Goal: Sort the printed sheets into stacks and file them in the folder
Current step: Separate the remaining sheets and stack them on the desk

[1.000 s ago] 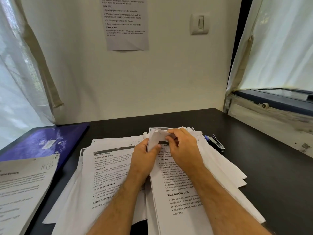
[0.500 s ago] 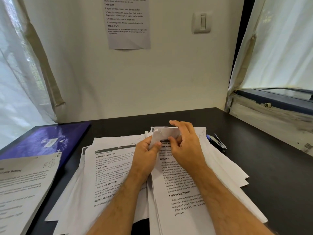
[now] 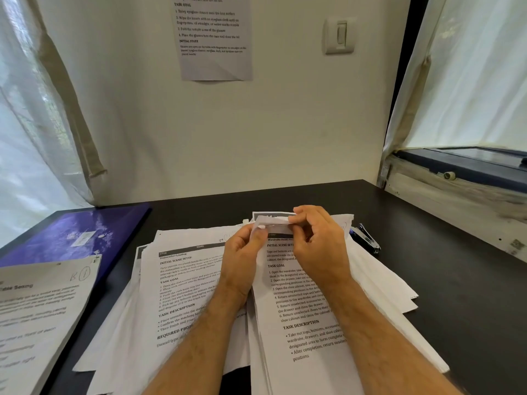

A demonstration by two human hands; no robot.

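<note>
Two loose piles of printed sheets lie on the dark desk: a left pile (image 3: 182,280) and a right stack (image 3: 302,323). Both hands work at the right stack's top left corner. My left hand (image 3: 242,260) pinches the curled-up corner (image 3: 271,220) with thumb on top. My right hand (image 3: 319,246) pinches the same folded corner from the right and lifts it. A purple folder (image 3: 71,238) lies shut at the far left. A separate stack (image 3: 37,315) marked "B 1" rests partly on it.
A blue stapler (image 3: 366,239) lies just right of the papers. The desk (image 3: 470,295) runs to a wall at the back and a window sill (image 3: 456,189) at the right. Curtains hang on both sides. A printed sheet (image 3: 214,38) is taped to the wall.
My right hand has risen and moved a little further away, pulling the pinched corner higher and curling it over more. The left hand keeps its hold at the corner.
</note>
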